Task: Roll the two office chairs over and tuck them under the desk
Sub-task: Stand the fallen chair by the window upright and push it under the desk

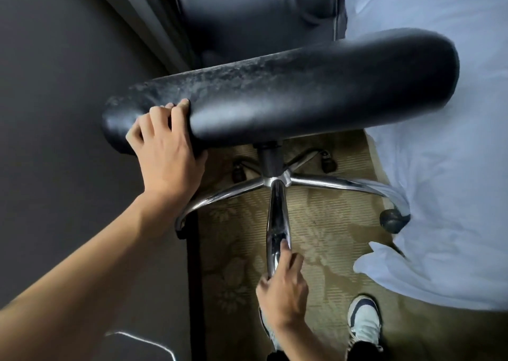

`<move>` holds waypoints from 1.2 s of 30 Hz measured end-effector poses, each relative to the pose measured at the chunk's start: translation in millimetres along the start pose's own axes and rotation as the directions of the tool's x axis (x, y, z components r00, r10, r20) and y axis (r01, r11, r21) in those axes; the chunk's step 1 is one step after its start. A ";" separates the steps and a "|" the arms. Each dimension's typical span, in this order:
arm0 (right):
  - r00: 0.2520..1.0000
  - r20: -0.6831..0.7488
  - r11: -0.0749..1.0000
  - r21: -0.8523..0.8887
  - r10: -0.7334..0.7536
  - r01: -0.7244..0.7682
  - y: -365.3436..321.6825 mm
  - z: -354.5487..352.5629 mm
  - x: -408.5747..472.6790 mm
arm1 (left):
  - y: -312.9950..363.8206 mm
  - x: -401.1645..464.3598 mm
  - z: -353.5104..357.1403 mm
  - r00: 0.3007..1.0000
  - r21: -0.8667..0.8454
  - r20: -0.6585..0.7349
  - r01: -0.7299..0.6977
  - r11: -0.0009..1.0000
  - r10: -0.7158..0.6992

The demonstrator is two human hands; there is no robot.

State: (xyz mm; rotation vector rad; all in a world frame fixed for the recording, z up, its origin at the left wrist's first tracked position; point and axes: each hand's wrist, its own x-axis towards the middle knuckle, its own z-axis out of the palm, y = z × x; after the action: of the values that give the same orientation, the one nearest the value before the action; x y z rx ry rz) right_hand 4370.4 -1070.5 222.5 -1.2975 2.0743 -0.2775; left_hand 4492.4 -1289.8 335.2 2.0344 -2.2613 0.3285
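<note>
A black leather office chair (302, 91) fills the middle of the view, seen from above, its worn padded edge running left to right. My left hand (167, 146) grips the left end of that padded edge. Below it the chrome star base (324, 180) spreads over the carpet, with black casters at its leg ends. My right hand (283, 289) is closed around the near chrome leg (277, 217). A second black leather chair (255, 17) stands behind, at the top. The dark desk surface (68, 113) fills the left side.
A bed with white sheets (439, 154) runs down the right side, touching one caster (393, 219). Patterned beige carpet (316, 250) lies between bed and desk. My shoes (364, 322) stand at the bottom. A white cable (143, 341) lies on the desk.
</note>
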 end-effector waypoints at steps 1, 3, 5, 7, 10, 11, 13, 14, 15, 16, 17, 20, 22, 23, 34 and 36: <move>1.000 -0.012 1.000 0.018 0.009 -0.009 1.8 6.8 -3.7 | -2.3 -3.9 1.6 1.000 -0.007 -0.005 -0.005 1.000 0.005; 0.999 -0.012 0.999 0.036 0.041 -0.041 7.3 20.9 -11.1 | -12.2 -16.9 7.5 1.000 -0.024 -0.009 0.007 1.000 -0.007; 0.999 -0.024 0.999 0.027 0.048 -0.047 18.1 34.9 -16.9 | -25.6 -34.1 12.0 1.000 -0.041 -0.005 0.017 0.999 -0.018; 0.997 -0.045 0.998 0.007 0.058 -0.058 28.5 45.9 -20.7 | -33.5 -45.7 16.3 1.000 -0.068 -0.005 0.003 0.998 -0.003; 0.998 0.033 0.995 -0.084 0.057 -0.054 42.7 48.4 -32.7 | -36.4 -68.8 16.5 0.999 -0.043 0.019 -0.025 0.999 0.026; 0.997 0.063 0.989 -0.146 0.047 -0.037 42.4 43.4 -35.5 | -36.9 -75.8 15.5 0.999 -0.026 0.020 -0.041 0.999 0.041; 0.995 0.095 0.973 -0.232 0.015 0.007 30.9 21.0 -43.1 | -37.0 -90.9 14.3 0.997 -0.006 0.047 -0.062 0.998 0.062; 0.997 0.061 0.976 -0.212 -0.043 0.055 20.9 5.2 -47.0 | -36.0 -97.3 15.3 0.996 -0.001 0.062 -0.069 0.998 0.069; 0.990 -0.013 0.979 -0.153 -0.142 0.138 6.8 -13.5 -50.3 | -34.0 -102.4 15.6 0.995 0.003 0.071 -0.071 0.997 0.071; 0.956 -0.122 0.963 -0.064 -0.268 0.262 -11.1 -36.4 -52.5 | -31.8 -107.5 12.2 0.994 0.006 0.090 -0.062 0.998 0.061; 0.893 -0.255 0.920 0.034 -0.370 0.391 -30.5 -60.6 -51.5 | -29.2 -112.7 9.5 0.992 0.007 0.115 -0.046 0.999 0.045; 0.675 -0.531 0.785 0.030 -0.512 0.619 -80.9 -141.1 -3.5 | -18.9 -118.9 6.2 0.990 -0.030 0.139 -0.021 0.999 0.025; 0.713 -0.445 0.832 -0.157 -0.541 0.532 -96.8 -172.1 43.5 | -17.0 -124.5 3.8 0.987 -0.042 0.158 -0.013 0.999 0.020; 0.774 -0.364 0.855 -0.220 -0.519 0.470 -99.0 -179.4 61.1 | -16.3 -127.9 2.7 0.985 -0.050 0.169 -0.011 0.999 0.019; 0.772 -0.318 0.804 -0.450 -0.550 0.388 -68.2 -138.2 52.1 | -12.7 -171.1 -4.1 0.970 -0.100 0.242 -0.014 0.995 0.038; 0.766 -0.308 0.794 -0.457 -0.565 0.402 -60.5 -132.3 41.8 | -11.1 -183.3 -8.2 0.961 -0.097 0.276 -0.008 0.995 0.034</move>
State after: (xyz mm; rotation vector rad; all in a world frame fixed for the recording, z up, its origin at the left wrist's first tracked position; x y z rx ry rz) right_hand 4318.0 -1157.2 334.9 -2.1957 2.1644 -0.4597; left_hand 4523.6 -1110.9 307.2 2.1241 -2.4002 -0.0692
